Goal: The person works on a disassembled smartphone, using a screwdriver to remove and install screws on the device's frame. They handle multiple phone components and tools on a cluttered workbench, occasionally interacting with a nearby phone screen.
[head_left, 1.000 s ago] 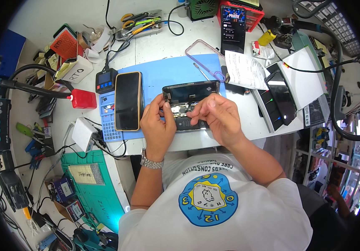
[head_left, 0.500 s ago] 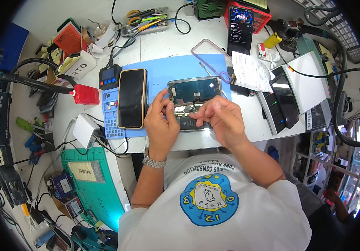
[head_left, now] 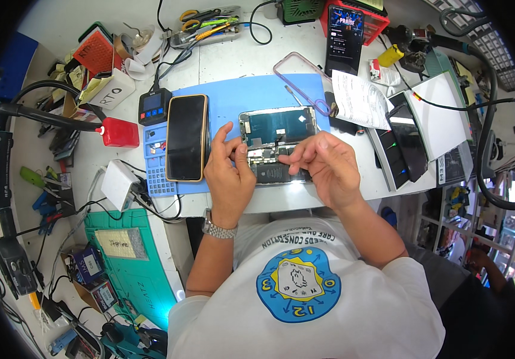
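Note:
An opened smartphone lies on a blue mat [head_left: 239, 90]. Its dark screen panel [head_left: 278, 127] is folded back on the far side, and its body [head_left: 272, 173] with exposed board and battery is nearer me. My left hand [head_left: 230, 176] grips the phone's left edge, its thumb along the side and index finger stretched out. Above the board's right part is my right hand [head_left: 332, 170], its fingers half curled with tips at the connector area and its thumb raised apart. No tool shows in it. A second phone [head_left: 187, 137] in a gold-edged case lies left.
Around the mat are a small black device with a screen [head_left: 154, 105], a clear phone case [head_left: 296, 60], a paper sheet [head_left: 359, 102] and a propped-up phone [head_left: 344, 42]. A red box [head_left: 120, 132] and white adapter [head_left: 118, 185] stand left; a dark phone panel [head_left: 406, 140] lies right.
My right hand has shifted slightly right, its thumb lifting away from the fingers. My left hand stays at the phone's edge, with its index finger a little straighter. The view has moved slightly.

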`<state>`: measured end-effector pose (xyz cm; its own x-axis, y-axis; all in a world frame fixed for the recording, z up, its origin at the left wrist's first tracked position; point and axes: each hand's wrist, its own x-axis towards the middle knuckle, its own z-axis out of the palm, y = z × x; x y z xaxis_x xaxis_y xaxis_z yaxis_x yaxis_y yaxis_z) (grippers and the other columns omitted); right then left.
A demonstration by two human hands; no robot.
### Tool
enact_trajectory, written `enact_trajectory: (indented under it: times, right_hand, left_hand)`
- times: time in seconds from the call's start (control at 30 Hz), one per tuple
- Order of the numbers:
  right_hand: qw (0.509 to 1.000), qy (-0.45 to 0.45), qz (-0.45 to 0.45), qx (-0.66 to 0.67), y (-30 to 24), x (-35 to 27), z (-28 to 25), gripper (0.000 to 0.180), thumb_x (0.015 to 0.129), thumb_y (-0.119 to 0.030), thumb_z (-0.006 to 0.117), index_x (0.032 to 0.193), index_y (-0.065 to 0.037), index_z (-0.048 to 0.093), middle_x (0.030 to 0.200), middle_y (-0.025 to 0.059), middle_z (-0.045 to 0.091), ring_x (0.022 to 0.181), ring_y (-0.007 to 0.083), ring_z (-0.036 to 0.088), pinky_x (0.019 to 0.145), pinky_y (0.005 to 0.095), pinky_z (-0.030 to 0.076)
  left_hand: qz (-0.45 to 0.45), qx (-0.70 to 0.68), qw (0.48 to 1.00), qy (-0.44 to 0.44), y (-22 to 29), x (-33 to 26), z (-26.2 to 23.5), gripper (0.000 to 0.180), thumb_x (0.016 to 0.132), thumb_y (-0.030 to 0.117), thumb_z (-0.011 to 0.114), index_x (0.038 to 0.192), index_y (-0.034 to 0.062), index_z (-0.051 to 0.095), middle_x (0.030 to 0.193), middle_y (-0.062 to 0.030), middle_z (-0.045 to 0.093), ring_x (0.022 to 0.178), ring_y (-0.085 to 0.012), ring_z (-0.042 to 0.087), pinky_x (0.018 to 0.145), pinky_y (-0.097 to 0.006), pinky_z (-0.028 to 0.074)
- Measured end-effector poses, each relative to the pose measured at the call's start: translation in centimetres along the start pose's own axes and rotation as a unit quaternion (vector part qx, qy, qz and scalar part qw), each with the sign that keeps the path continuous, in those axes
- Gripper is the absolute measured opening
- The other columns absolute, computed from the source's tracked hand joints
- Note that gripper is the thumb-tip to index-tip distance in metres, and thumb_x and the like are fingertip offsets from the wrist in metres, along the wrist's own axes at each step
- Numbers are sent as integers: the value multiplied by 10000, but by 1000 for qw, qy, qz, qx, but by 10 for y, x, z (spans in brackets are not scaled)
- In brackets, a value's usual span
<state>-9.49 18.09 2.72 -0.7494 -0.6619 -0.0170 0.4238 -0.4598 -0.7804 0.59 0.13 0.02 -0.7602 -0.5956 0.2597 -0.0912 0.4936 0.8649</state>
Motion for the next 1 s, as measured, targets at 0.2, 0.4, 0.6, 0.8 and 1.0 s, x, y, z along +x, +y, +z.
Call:
enact_trajectory:
  times: [0.2, 0.4, 0.6, 0.8, 1.0]
  right_hand:
    - [1000, -5, 18, -2, 2, 4, 5, 307, 1110, -263, 546, 957, -6, 619, 979, 201, 717, 837, 260, 713, 894, 433, 579]
    - [999, -17, 20, -28, 1, 5, 10, 334, 1118, -271, 502, 969, 12, 600, 1000, 224, 685, 836, 279, 708, 1032, 499, 560]
    - [999, -10, 17, -46, -2, 4, 16, 330, 1116, -267, 514, 966, 14, 602, 1009, 226, 686, 844, 276, 709, 1017, 475, 561]
    - [996, -21, 13, -91, -3, 5, 20, 311, 1098, -264, 575, 981, 21, 622, 1005, 205, 712, 842, 250, 710, 871, 386, 582]
    - [991, -18, 47, -122, -6, 10, 12, 319, 1089, -280, 577, 986, 18, 627, 990, 209, 711, 836, 240, 695, 863, 373, 578]
  left_hand:
    - [-9, 0, 1000, -2, 1, 0, 0, 458, 1019, 4, 642, 1464, -12, 537, 1007, -116, 783, 865, -155, 711, 782, -301, 554]
    - [0, 19, 1000, -2, -2, 0, 0, 433, 1012, 5, 656, 1440, -18, 587, 998, -105, 775, 848, -146, 706, 760, -295, 554]
    - [31, 40, 999, -2, -8, 0, 0, 382, 1009, -9, 655, 1390, -35, 638, 991, -108, 769, 854, -145, 705, 762, -295, 556]
    - [6, -6, 1000, 7, -9, -2, 3, 334, 1026, -4, 644, 1357, -46, 636, 1011, -114, 769, 886, -133, 711, 776, -280, 557]
    - [-8, -31, 999, 2, -7, -1, 3, 296, 1030, 8, 647, 1317, -63, 628, 1023, -112, 769, 904, -120, 712, 774, -262, 552]
